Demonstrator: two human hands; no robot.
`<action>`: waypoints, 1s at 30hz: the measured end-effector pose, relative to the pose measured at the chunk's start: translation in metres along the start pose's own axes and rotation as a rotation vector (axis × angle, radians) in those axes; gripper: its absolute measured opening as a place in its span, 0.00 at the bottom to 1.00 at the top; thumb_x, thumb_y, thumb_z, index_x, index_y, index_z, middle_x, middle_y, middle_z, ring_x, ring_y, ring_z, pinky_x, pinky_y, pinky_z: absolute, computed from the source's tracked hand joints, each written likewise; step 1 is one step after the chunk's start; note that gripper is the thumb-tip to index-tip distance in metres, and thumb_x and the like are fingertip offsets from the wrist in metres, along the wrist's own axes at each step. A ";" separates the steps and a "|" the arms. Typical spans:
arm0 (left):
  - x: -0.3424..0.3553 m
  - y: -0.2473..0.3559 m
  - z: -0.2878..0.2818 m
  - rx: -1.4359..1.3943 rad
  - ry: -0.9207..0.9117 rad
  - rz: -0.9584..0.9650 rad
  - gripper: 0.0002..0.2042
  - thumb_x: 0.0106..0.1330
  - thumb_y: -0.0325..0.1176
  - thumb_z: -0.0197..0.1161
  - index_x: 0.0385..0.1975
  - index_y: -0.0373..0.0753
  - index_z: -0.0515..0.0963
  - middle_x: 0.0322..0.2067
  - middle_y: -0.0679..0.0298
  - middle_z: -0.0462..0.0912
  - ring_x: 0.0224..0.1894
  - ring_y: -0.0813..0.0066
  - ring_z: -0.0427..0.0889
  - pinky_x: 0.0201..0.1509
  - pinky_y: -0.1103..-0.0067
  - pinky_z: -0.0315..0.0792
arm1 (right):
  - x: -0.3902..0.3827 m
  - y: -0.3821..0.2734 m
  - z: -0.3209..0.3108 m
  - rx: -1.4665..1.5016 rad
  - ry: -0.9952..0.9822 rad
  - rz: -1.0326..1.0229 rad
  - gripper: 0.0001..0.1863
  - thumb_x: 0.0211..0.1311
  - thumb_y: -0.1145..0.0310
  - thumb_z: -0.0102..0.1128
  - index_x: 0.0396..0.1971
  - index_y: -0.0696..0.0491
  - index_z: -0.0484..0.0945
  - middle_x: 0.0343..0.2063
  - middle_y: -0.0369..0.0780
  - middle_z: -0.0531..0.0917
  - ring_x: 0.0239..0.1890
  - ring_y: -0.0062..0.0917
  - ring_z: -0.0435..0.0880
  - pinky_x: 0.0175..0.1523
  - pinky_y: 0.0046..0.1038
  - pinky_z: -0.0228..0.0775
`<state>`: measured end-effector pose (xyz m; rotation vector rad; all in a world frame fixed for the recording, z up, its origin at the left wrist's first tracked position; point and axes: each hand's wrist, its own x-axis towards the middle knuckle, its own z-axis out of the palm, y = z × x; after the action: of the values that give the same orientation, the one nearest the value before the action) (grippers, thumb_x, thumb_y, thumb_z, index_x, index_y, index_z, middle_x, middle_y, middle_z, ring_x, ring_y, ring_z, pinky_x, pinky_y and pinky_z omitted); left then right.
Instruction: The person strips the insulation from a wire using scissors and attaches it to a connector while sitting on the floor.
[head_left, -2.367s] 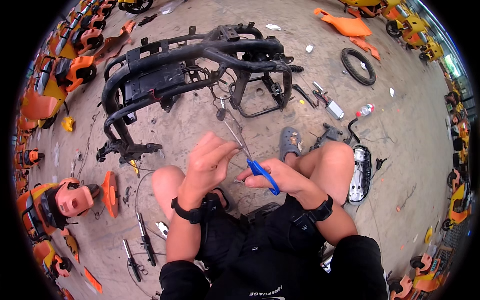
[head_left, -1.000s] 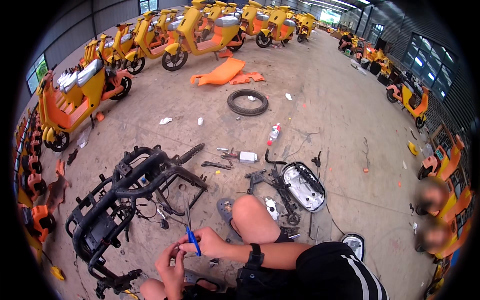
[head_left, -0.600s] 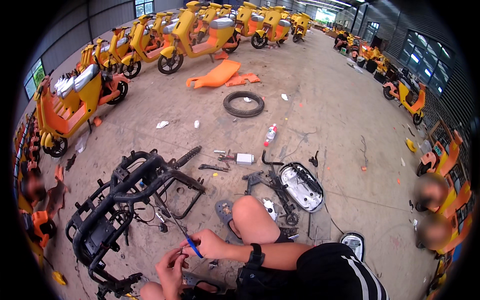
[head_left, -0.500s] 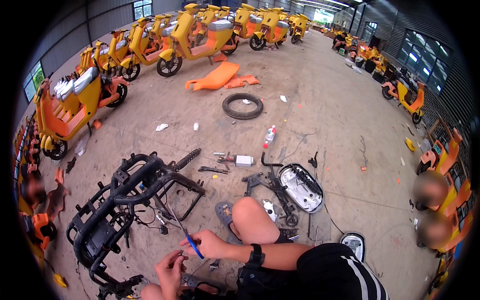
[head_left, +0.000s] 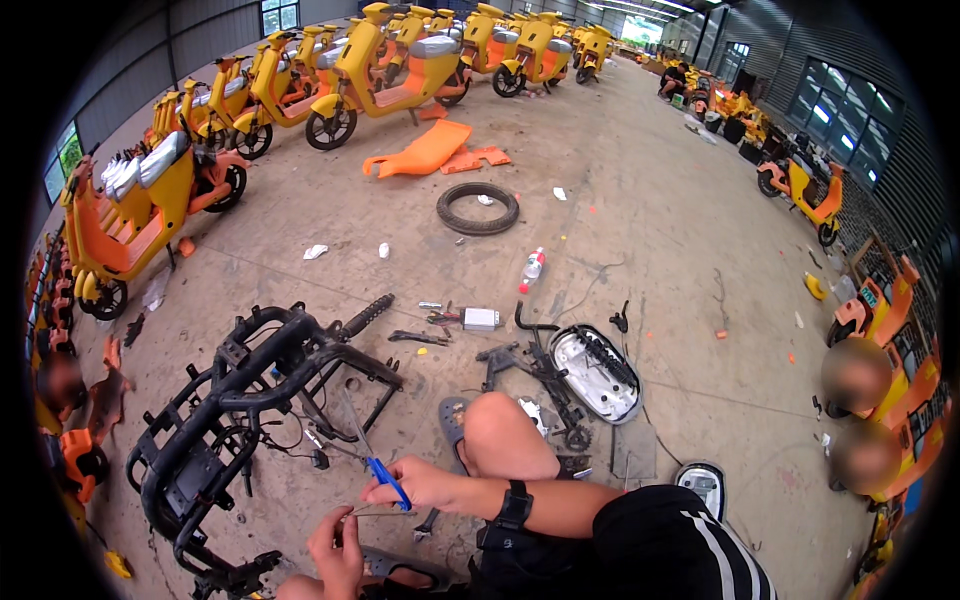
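Observation:
Blue-handled scissors (head_left: 381, 476) are in my right hand (head_left: 428, 483), its fingers closed round the handles and the long blades slanting up toward the frame. My left hand (head_left: 335, 545), just below, pinches a thin wire-like strand (head_left: 385, 514) that runs right, under the right hand. The strand's exact kind is too small to make out. On my left lies a bare black scooter frame (head_left: 225, 400) with a spring shock absorber (head_left: 365, 317) sticking out at its far end. Loose black cables (head_left: 285, 440) trail from the frame close to the scissors' blades.
Ahead lie a silver controller box (head_left: 481, 319), a plastic bottle (head_left: 533, 268), a tyre (head_left: 478, 209) and orange body panels (head_left: 425, 152). A grey-white oval seat shell (head_left: 597, 372) with black parts sits right of my knee. Yellow scooters (head_left: 375, 80) line the back and sides.
The scissors have tilted, their blue handles turning more upright beside my right hand. My hands have moved slightly apart, and more of the thin strand shows between them. The whole view shifted slightly.

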<state>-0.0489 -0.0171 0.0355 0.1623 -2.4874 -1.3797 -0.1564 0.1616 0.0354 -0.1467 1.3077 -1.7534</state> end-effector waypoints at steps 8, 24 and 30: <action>0.006 -0.014 0.008 -0.468 0.068 -0.216 0.06 0.64 0.29 0.60 0.35 0.32 0.76 0.21 0.70 0.74 0.21 0.87 0.67 0.23 0.88 0.61 | 0.000 0.003 -0.005 0.071 -0.030 -0.005 0.15 0.55 0.64 0.65 0.39 0.56 0.81 0.21 0.29 0.75 0.21 0.09 0.69 0.23 0.14 0.52; 0.005 -0.015 -0.011 -0.639 0.079 -0.108 0.05 0.53 0.16 0.63 0.29 0.29 0.78 0.28 0.62 0.75 0.21 0.80 0.73 0.22 0.85 0.67 | -0.002 0.004 0.004 -0.223 -0.143 -0.067 0.13 0.56 0.59 0.66 0.24 0.55 0.80 0.16 0.27 0.72 0.19 0.10 0.65 0.24 0.17 0.52; 0.003 -0.028 -0.019 -0.817 0.065 -0.037 0.05 0.58 0.21 0.63 0.33 0.29 0.78 0.26 0.60 0.75 0.19 0.77 0.72 0.21 0.83 0.65 | -0.007 0.000 0.011 -0.281 -0.127 -0.144 0.14 0.52 0.59 0.69 0.24 0.56 0.82 0.16 0.30 0.75 0.20 0.11 0.69 0.25 0.17 0.56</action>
<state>-0.0469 -0.0483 0.0215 0.0688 -1.6890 -2.2196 -0.1456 0.1589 0.0429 -0.5144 1.4736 -1.6400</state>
